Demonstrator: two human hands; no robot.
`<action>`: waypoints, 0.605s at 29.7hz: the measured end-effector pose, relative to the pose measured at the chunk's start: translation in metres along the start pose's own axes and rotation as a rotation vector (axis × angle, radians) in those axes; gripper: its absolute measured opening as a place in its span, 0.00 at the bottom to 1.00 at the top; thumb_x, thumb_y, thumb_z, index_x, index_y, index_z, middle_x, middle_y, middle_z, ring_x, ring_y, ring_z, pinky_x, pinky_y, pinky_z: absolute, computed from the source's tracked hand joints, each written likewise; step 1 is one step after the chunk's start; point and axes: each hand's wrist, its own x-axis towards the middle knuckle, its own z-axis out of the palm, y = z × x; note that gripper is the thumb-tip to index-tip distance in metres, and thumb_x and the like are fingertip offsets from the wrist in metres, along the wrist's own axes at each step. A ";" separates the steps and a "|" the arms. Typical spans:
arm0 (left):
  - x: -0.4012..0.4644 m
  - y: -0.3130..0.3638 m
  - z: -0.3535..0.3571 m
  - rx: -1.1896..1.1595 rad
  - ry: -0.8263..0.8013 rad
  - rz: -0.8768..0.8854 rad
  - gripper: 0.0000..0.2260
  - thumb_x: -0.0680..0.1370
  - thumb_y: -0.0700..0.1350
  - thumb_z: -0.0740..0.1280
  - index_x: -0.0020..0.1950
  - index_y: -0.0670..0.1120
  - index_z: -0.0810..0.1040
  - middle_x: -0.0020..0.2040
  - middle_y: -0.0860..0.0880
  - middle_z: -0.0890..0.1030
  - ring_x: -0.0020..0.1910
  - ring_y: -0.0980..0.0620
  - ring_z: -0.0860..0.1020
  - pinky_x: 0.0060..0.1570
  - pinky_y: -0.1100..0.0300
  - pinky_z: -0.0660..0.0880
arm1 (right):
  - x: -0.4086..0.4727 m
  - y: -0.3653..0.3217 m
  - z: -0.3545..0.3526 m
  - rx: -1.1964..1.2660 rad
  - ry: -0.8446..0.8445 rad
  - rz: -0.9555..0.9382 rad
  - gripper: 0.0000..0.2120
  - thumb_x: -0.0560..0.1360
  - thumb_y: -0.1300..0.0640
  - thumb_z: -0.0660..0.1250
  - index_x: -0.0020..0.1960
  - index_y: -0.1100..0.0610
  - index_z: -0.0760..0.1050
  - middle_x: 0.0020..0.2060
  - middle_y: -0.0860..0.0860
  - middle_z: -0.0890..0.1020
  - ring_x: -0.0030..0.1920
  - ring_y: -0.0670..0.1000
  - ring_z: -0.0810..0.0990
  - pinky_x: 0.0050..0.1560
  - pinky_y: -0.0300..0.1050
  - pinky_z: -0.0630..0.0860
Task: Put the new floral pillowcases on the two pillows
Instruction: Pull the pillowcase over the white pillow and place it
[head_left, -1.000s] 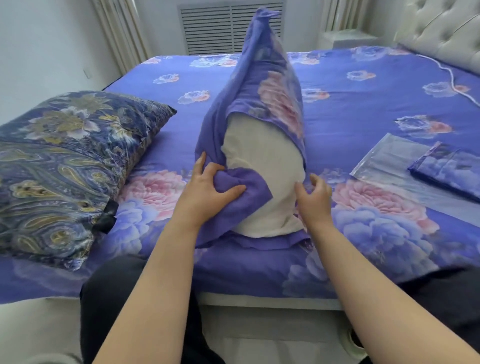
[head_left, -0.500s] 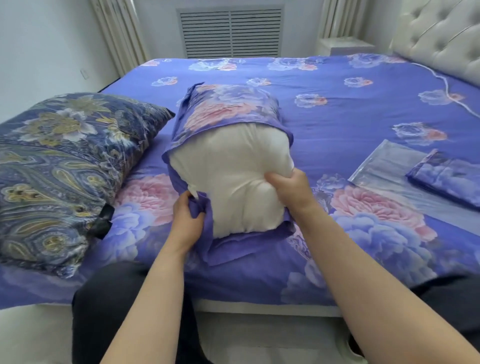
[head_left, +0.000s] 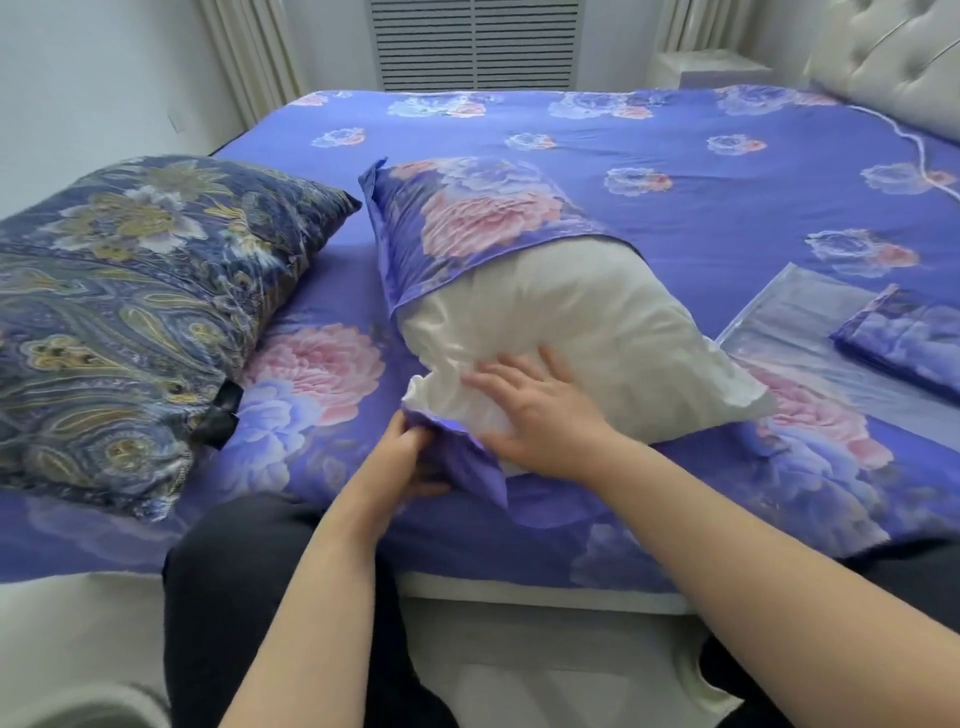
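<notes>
The white pillow (head_left: 566, 332) lies mid-bed, its 12 o'clock half inside the floral pillowcase (head_left: 467, 218): soft, light, yielding. Left hand (head_left: 410, 457) pinches the hem at 7 o'clock; right hand (head_left: 540, 410) presses flat. Best gripped at the hem corners.

A second ago the white pillow (head_left: 571, 332) stood on end near the front edge of the bed (head_left: 727, 218), the floral pillowcase (head_left: 467, 218) peaked high above it. Now it has tipped over and lies flat, its covered end toward the far edge and its bare end toward the front edge. The right hand (head_left: 540, 415) has let go of the pillow's side and now presses flat on the bare white end. The left hand (head_left: 410, 457) has shifted lower and grips the pillowcase's open hem under the pillow's near corner.
</notes>
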 end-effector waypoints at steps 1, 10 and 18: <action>0.002 0.001 -0.009 -0.050 0.043 -0.041 0.13 0.80 0.54 0.58 0.60 0.49 0.72 0.54 0.47 0.79 0.50 0.47 0.79 0.40 0.55 0.78 | -0.002 -0.008 0.011 -0.053 -0.093 -0.040 0.36 0.73 0.38 0.61 0.76 0.47 0.53 0.76 0.47 0.57 0.76 0.49 0.52 0.73 0.55 0.39; 0.019 -0.002 -0.033 0.306 0.168 0.068 0.30 0.76 0.53 0.68 0.74 0.46 0.61 0.63 0.49 0.75 0.61 0.50 0.75 0.64 0.50 0.70 | -0.017 -0.006 0.048 -0.255 0.174 -0.063 0.49 0.59 0.37 0.71 0.75 0.44 0.55 0.74 0.54 0.61 0.74 0.61 0.58 0.71 0.65 0.44; 0.015 -0.006 -0.028 0.197 0.192 0.205 0.17 0.81 0.58 0.50 0.53 0.52 0.75 0.55 0.52 0.78 0.57 0.54 0.74 0.61 0.56 0.68 | -0.020 0.013 0.055 -0.296 0.473 0.089 0.43 0.67 0.32 0.61 0.74 0.54 0.57 0.73 0.64 0.59 0.69 0.69 0.64 0.65 0.66 0.63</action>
